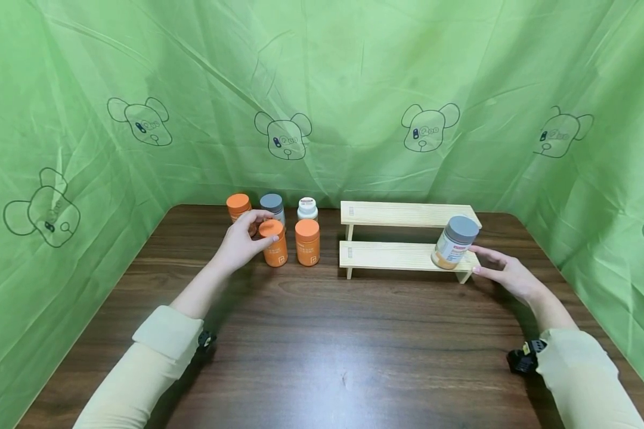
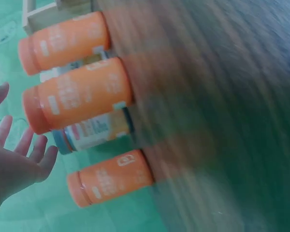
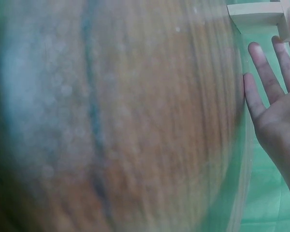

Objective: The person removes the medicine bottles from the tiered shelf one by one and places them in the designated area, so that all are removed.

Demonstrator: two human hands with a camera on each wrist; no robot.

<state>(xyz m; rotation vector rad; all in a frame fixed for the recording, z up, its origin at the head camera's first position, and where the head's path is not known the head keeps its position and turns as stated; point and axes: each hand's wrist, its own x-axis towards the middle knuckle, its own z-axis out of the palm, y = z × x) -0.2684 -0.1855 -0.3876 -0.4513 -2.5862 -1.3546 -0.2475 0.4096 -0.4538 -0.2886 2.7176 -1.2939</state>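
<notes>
My left hand (image 1: 238, 244) reaches over the nearer left orange bottle (image 1: 276, 253), thumb in front of its orange cap and fingers behind. In the left wrist view, the hand (image 2: 21, 166) has its fingers spread beside the caps; contact is unclear. A second orange bottle (image 1: 307, 250) stands just to the right. At the right end of the two-step wooden rack (image 1: 386, 256), a grey-capped bottle (image 1: 453, 249) stands on the lower step. My right hand (image 1: 507, 277) is beside that end, fingertips at the step's edge; the right wrist view shows its fingers (image 3: 266, 72) extended.
Behind my left hand stand another orange bottle (image 1: 238, 204), a grey-capped bottle (image 1: 272, 204) and a white-capped bottle (image 1: 307, 210). The dark wooden table (image 1: 343, 333) ends at a green curtain (image 1: 354, 71) at the back and sides.
</notes>
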